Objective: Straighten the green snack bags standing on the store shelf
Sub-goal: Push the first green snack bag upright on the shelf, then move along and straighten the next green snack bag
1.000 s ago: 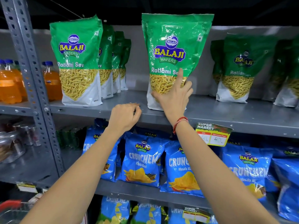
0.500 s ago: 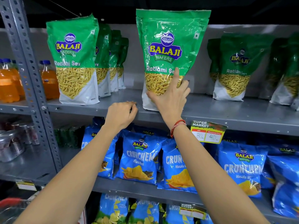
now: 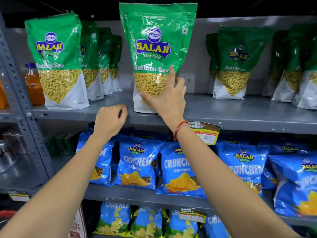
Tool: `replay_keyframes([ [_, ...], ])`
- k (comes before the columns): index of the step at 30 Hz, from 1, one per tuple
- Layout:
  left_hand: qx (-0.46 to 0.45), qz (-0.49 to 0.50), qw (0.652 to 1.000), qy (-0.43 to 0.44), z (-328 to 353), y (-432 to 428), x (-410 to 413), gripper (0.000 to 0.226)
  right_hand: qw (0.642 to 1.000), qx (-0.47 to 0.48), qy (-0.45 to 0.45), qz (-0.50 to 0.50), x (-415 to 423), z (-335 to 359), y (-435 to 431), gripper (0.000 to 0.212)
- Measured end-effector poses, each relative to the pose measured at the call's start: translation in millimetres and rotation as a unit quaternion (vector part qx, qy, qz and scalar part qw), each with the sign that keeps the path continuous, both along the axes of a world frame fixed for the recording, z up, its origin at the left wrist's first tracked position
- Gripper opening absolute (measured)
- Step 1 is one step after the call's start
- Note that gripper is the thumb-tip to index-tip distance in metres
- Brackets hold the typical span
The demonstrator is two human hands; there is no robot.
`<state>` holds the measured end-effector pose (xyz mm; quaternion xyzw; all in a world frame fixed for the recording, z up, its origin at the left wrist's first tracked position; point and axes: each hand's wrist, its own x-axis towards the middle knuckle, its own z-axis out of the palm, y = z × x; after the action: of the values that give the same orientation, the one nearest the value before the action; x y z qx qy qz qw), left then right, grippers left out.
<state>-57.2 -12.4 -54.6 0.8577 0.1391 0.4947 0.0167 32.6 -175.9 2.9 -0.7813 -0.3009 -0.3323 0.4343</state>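
Note:
A green Balaji Ratlami Sev bag [image 3: 157,40] stands upright near the front edge of the grey top shelf [image 3: 223,110]. My right hand [image 3: 167,98] lies flat against its lower front, fingers spread, index finger pointing up. My left hand [image 3: 109,121] rests curled on the shelf's front lip, just left of that bag, holding nothing. A row of the same green bags [image 3: 56,62] stands at the left, one behind another. More green bags [image 3: 235,64] stand farther back at the right, in shadow.
Blue Crunchem chip bags [image 3: 137,162] fill the shelf below, with more on the lowest shelf. A price tag [image 3: 205,133] hangs from the top shelf's lip. Orange drink bottles [image 3: 34,85] stand beyond the perforated grey upright [image 3: 18,93] at left.
The view has shifted closer and slightly right. My right hand's fingers have spread wider on the middle bag's front. My left hand stays on the shelf lip.

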Motion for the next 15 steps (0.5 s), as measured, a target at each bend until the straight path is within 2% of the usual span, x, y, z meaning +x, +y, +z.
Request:
replay_keyframes([
  [4,-0.096,0.000,0.985,-0.142,-4.8,-30.5,1.7,0.038,0.999,0.025,-0.032,-0.022,28.7,9.1,-40.9,0.103],
  [6,-0.074,-0.014,0.977,-0.201,0.3,-55.0,8.6,0.035,0.997,0.035,-0.041,-0.049,48.9,13.4,-62.7,0.098],
  [8,-0.037,-0.041,0.973,-0.222,9.2,-84.0,21.0,0.033,0.996,0.036,-0.049,-0.071,71.7,17.1,-84.2,0.094],
  [11,0.018,-0.099,0.978,-0.184,22.3,-130.4,47.2,0.032,0.993,0.023,-0.045,-0.108,106.4,22.0,-112.0,0.090],
  [15,0.018,-0.150,0.988,-0.044,25.4,-191.2,88.5,0.036,0.987,-0.018,-0.018,-0.156,149.2,26.5,-142.7,0.089],
])
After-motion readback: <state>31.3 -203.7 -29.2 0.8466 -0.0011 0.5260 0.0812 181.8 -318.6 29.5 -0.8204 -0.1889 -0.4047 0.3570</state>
